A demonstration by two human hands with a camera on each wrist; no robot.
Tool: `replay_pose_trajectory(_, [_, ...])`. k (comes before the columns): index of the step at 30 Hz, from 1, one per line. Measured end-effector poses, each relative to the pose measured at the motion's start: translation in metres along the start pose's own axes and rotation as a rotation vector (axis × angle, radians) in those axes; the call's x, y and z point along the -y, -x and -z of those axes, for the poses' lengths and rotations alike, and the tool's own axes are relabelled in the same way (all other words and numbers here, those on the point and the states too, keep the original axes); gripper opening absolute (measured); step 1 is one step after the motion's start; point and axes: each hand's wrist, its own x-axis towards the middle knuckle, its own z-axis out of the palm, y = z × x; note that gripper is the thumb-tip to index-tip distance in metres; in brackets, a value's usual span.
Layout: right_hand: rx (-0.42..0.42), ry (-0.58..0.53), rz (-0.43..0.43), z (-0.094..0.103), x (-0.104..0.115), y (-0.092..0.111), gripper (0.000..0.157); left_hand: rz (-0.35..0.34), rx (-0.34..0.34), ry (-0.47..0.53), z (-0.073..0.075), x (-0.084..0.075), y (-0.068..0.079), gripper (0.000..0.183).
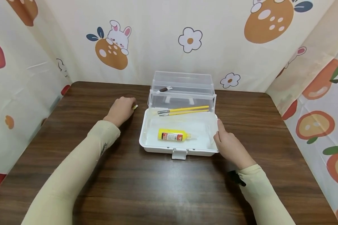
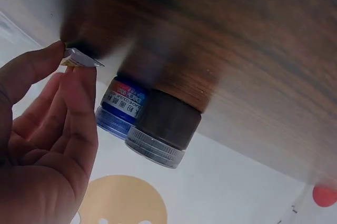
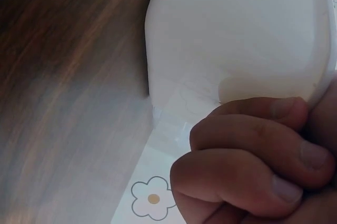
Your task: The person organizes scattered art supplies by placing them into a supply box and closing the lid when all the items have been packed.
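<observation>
My left hand (image 1: 121,109) is low over the table, left of the box, pinching a small paint tube (image 2: 79,58) between thumb and fingers. Only the tube's pale flattened end shows. Close by in the left wrist view are a blue paint jar (image 2: 124,105) and a dark brown paint jar (image 2: 166,126). My right hand (image 1: 231,145) grips the right rim of a white plastic box (image 1: 155,150), other fingers curled in the right wrist view (image 3: 253,150). Inside lies a yellow paint bottle (image 1: 171,135), with two yellow-handled paintbrushes (image 1: 188,108) toward the hinge.
The box's clear lid (image 1: 183,78) stands raised at the back, a dark brown tube (image 1: 165,89) in its tray. A white latch (image 1: 179,154) hangs at the front. Patterned curtains (image 1: 157,40) border the brown table (image 1: 146,190) behind and at both sides.
</observation>
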Motion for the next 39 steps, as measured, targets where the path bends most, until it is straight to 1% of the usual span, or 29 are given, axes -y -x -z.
replay_pose_trajectory(5, [-0.007,0.002,-0.002,-0.001,0.0,0.0,0.06,0.02,0.014,0.043,0.002,0.0,0.001,0.023])
replay_pose_trajectory(8, [-0.01,0.002,0.005,-0.001,0.0,0.0,0.06,0.035,0.008,0.078,0.008,-0.001,0.001,0.022])
replay_pose_trajectory(13, [-0.02,0.0,0.017,-0.001,0.0,0.001,0.059,0.035,-0.041,0.144,0.024,-0.006,-0.002,0.014])
replay_pose_trajectory(16, [-0.017,-0.004,0.016,-0.001,0.0,0.001,0.059,0.027,-0.079,0.175,0.034,-0.012,-0.004,0.01])
replay_pose_trajectory(20, [-0.015,-0.005,0.017,-0.002,-0.001,0.0,0.059,-0.015,-0.135,0.189,0.047,-0.025,-0.007,0.009])
replay_pose_trajectory(23, [-0.014,-0.004,0.014,-0.002,-0.001,0.0,0.059,-0.044,-0.164,0.185,0.055,-0.036,-0.009,0.009])
replay_pose_trajectory(25, [-0.01,-0.006,0.01,-0.001,-0.001,0.0,0.059,-0.06,-0.167,0.185,0.061,-0.046,-0.011,0.01])
replay_pose_trajectory(28, [-0.004,-0.007,0.004,0.0,-0.001,0.0,0.059,-0.11,-0.171,0.185,0.068,-0.062,-0.017,0.01])
replay_pose_trajectory(32, [0.0,-0.009,0.0,0.001,-0.001,0.0,0.059,-0.179,-0.178,0.19,0.073,-0.079,-0.026,0.009])
replay_pose_trajectory(35, [0.006,-0.014,-0.002,0.001,-0.001,0.0,0.06,-0.204,-0.177,0.187,0.075,-0.089,-0.032,0.007])
replay_pose_trajectory(39, [0.014,-0.021,-0.008,0.001,0.0,0.001,0.06,-0.212,-0.154,0.176,0.075,-0.102,-0.038,0.007])
